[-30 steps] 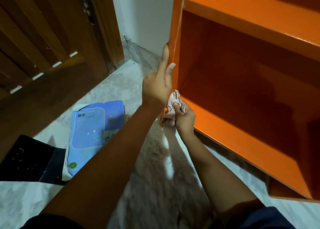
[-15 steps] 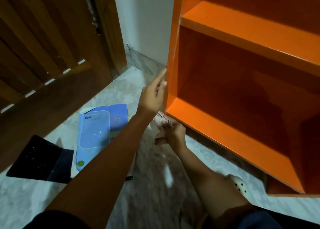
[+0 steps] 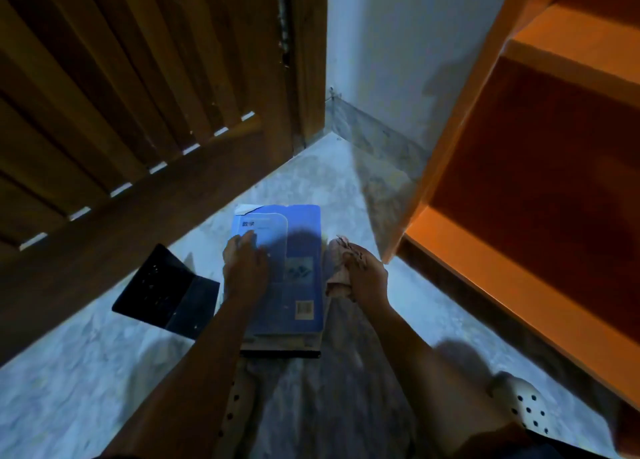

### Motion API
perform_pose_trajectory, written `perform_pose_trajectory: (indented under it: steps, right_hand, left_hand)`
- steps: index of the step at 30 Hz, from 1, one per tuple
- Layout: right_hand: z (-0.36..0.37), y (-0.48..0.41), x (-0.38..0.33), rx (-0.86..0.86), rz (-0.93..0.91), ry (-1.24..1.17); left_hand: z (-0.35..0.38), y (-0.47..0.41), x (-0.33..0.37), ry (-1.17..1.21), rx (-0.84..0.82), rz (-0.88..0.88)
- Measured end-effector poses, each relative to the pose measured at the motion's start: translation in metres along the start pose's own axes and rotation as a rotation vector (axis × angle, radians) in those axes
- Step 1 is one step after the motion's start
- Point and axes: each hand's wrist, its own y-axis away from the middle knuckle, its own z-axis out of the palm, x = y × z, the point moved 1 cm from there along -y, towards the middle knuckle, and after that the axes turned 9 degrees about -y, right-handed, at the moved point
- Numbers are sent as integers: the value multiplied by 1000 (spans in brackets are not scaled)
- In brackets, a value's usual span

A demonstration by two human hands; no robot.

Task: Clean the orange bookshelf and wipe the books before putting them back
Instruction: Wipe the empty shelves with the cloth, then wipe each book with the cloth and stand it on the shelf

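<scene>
A blue book (image 3: 294,250) lies on top of a small stack on the marble floor in front of me. My left hand (image 3: 244,268) rests on its left half, fingers spread flat over the cover. Just right of the stack, my right hand (image 3: 363,275) grips a crumpled pinkish cloth (image 3: 337,268). The orange bookshelf (image 3: 540,181) stands at the right, its lower shelves bare, apart from both hands.
A wooden slatted door (image 3: 138,112) fills the left side. A dark flat book or folder (image 3: 166,292) lies on the floor left of the stack. My white perforated shoes (image 3: 526,403) show at the bottom. A white wall (image 3: 381,60) meets the floor in the corner.
Both hands have left the shelf's lower left corner and dropped to the floor; the left hand now lies on the blue book, and the right, still holding the cloth, is beside the stack.
</scene>
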Motion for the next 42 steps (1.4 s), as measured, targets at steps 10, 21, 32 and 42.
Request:
perform_pose_trajectory:
  steps: [10, 21, 32, 42]
  right_hand:
    - [41, -13, 25, 86, 47, -74]
    - [40, -16, 32, 147, -70, 108]
    - [23, -43, 38, 106, -58, 113]
    - [23, -28, -57, 152, -242, 115]
  left_hand:
    - [-5, -9, -37, 241, -169, -343]
    - [-23, -26, -37, 586, -188, -253]
    - [-15, -42, -25, 836, -357, -110]
    - [-79, -24, 30, 1070, -259, -9]
